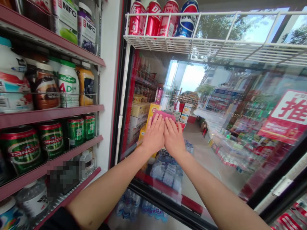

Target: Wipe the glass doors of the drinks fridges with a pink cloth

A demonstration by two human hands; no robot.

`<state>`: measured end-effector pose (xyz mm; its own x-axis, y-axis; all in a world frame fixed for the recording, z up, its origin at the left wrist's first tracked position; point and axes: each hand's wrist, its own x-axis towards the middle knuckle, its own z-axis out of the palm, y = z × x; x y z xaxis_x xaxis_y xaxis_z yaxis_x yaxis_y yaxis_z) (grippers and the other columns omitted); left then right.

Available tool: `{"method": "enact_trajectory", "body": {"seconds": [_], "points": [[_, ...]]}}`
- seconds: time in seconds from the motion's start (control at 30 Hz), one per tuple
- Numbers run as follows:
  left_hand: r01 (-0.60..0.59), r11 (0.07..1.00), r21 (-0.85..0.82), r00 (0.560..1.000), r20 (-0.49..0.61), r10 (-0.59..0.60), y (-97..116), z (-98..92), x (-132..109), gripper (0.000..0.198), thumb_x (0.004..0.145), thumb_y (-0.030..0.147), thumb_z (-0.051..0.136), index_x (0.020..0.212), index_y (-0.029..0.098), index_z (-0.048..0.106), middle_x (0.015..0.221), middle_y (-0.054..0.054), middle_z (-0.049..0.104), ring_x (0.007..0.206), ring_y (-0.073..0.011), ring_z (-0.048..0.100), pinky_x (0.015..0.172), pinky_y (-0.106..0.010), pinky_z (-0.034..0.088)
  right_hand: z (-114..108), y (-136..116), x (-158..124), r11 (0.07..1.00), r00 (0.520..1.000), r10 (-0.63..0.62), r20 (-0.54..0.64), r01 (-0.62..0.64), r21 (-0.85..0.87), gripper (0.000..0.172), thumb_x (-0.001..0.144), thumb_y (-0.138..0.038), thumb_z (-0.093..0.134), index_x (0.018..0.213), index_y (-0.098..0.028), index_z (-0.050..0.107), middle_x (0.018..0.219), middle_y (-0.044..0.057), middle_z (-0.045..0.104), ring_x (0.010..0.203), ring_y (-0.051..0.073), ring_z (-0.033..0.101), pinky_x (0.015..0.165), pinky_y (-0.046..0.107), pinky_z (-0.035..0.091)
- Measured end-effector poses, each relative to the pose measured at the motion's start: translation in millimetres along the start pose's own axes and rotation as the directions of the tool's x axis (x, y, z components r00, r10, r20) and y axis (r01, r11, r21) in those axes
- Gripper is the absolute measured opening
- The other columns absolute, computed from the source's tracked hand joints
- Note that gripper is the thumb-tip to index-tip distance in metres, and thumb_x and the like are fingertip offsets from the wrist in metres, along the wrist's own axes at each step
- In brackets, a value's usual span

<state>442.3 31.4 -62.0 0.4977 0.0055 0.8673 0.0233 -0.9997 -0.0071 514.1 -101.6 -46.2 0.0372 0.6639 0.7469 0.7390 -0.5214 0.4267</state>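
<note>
Side by side, my left hand and my right hand hold a pink cloth flat against the inner side of a glass cooler door. My fingers lie stretched over the cloth, pressing it to the pane. Only the cloth's upper edge and corners show past the fingertips; the rest is under my hands. Both forearms reach up from the bottom of the view. Through the glass, and mirrored in it, appear boxes, bottle packs and a street.
A white wire rack with several soda cans crosses the door above my hands. To the left stand cooler shelves with bottles and beer cans. A red sticker is on the glass at right. Bottle packs lie below the door.
</note>
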Motion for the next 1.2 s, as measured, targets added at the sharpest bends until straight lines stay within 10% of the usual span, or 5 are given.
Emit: {"method": "enact_trajectory", "body": {"seconds": [0.27, 0.73, 1.2], "points": [[0.138, 0.988, -0.063, 0.988, -0.066, -0.142, -5.9, 22.0, -4.3, 0.072, 0.108, 0.026, 0.041, 0.173, 0.003, 0.021, 0.181, -0.026, 0.029, 0.173, -0.0316, 0.015, 0.138, -0.059, 0.032, -5.4, -12.6, -5.5, 0.989, 0.999, 0.038, -0.029, -0.033, 0.145, 0.06, 0.104, -0.012, 0.049, 0.163, -0.013, 0.052, 0.173, 0.016, 0.051, 0.165, 0.033, 0.038, 0.138, 0.062, 0.025], [0.329, 0.936, -0.121, 0.928, -0.144, -0.345, 42.1, 42.7, 7.6, 0.098, 0.107, 0.04, 0.049, 0.173, 0.0, -0.012, 0.184, -0.032, 0.0, 0.172, -0.0415, -0.007, 0.139, -0.069, 0.025, -7.5, -102.7, -142.4, 0.765, 0.828, 0.557, -0.066, -0.48, 0.428, 0.056, 0.108, -0.029, 0.054, 0.163, -0.023, 0.05, 0.169, 0.019, 0.052, 0.151, 0.044, 0.056, 0.113, 0.072, 0.055], [0.223, 0.974, -0.028, 0.946, -0.236, -0.224, -55.4, 53.4, -9.4, 0.092, 0.111, 0.054, 0.037, 0.176, 0.008, -0.01, 0.186, -0.026, -0.004, 0.174, -0.0363, -0.009, 0.14, -0.065, 0.014, 28.8, -122.3, -195.1, 0.778, 0.885, 0.466, 0.006, -0.413, 0.473, 0.044, 0.11, -0.031, 0.052, 0.151, -0.02, 0.061, 0.146, 0.016, 0.074, 0.128, 0.035, 0.077, 0.092, 0.051, 0.071]]}}
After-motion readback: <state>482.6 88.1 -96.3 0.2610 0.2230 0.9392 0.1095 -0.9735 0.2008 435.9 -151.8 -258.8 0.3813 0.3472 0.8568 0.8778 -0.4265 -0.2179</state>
